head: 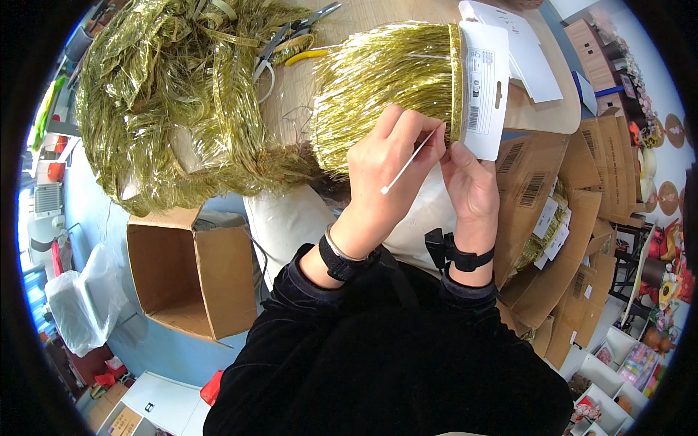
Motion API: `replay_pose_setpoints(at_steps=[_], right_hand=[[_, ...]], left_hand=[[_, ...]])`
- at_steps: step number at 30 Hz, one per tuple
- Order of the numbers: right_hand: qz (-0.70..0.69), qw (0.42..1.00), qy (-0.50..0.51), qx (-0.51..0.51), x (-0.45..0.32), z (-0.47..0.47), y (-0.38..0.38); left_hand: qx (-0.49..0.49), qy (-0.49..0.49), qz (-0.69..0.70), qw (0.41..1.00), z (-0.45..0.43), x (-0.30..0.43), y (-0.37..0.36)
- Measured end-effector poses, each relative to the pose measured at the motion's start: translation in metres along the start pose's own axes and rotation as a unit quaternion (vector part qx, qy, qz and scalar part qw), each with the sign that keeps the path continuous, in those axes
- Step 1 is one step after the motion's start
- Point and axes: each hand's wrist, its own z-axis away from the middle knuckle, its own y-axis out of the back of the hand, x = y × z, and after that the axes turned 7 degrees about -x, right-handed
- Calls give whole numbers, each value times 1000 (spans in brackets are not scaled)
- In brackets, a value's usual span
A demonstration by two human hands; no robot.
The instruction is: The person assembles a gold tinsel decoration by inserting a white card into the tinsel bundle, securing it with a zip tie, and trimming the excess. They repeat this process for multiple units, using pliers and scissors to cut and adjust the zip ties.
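Observation:
My left hand [384, 155] pinches a thin white plastic tie [410, 162]; the tie's small head points down towards my wrist. Under and beyond the hand lies a gold tinsel fringe [387, 82] with a glittery band along its right edge. A white header card [485, 92] with a hang slot and print sits along that band. My right hand [471, 177] grips the lower corner of card and band between thumb and fingers. The fingertips of both hands nearly meet there, and what they pinch is partly hidden.
A large heap of loose gold tinsel fringe [158, 103] covers the table's left. Scissors [272, 46] and a yellow-handled tool [306, 56] lie beside it. White cards [523, 49] lie at the upper right. Cardboard boxes stand left [226, 283] and right [572, 240], below the table.

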Motion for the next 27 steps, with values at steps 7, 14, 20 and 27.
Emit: replay_pose_setpoints(at_steps=[7,14,20,27], right_hand=[[2,1000,-4,12,1,0,0],[28,1000,6,2,-1,0,-5],[173,981,82,-7,-7,-3,-24],[225,964,137,40,-28,-17,-52]], left_hand=[[1,12,-16,1000,0,1,0],[7,7,-17,1000,-1,2,0],[-13,77,41,996,-13,6,1],[-74,185,211,957,-43,15,21]])
